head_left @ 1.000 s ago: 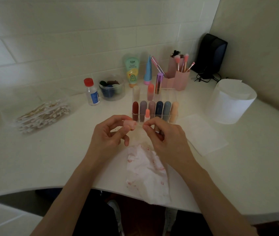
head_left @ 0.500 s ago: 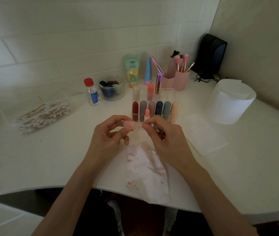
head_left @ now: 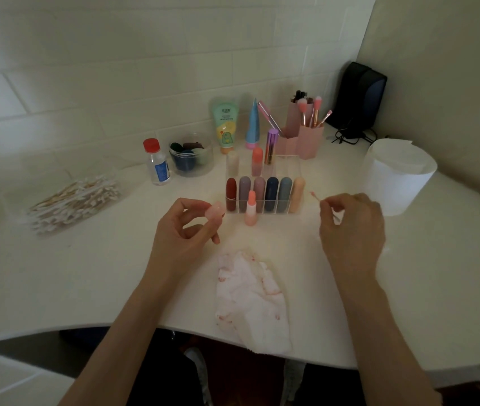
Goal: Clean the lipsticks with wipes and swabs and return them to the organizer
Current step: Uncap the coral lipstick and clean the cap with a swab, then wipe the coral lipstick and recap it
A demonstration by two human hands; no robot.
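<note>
Leftmost, a heap of cotton swabs (head_left: 74, 200) lies on the desk (head_left: 86, 273), with a red-capped bottle (head_left: 158, 162) and a clear jar (head_left: 191, 155) farther back. The left hand (head_left: 183, 232) pinches a pink cap (head_left: 215, 212) beside the uncapped lipstick (head_left: 251, 208), which stands upright just in front of the clear organizer (head_left: 291, 165). A stained wipe (head_left: 250, 297) lies crumpled between the forearms. The right hand (head_left: 353, 227) pinches a pink-tipped swab (head_left: 316, 197) to the organizer's right, near a white wipe roll (head_left: 396, 177).
</note>
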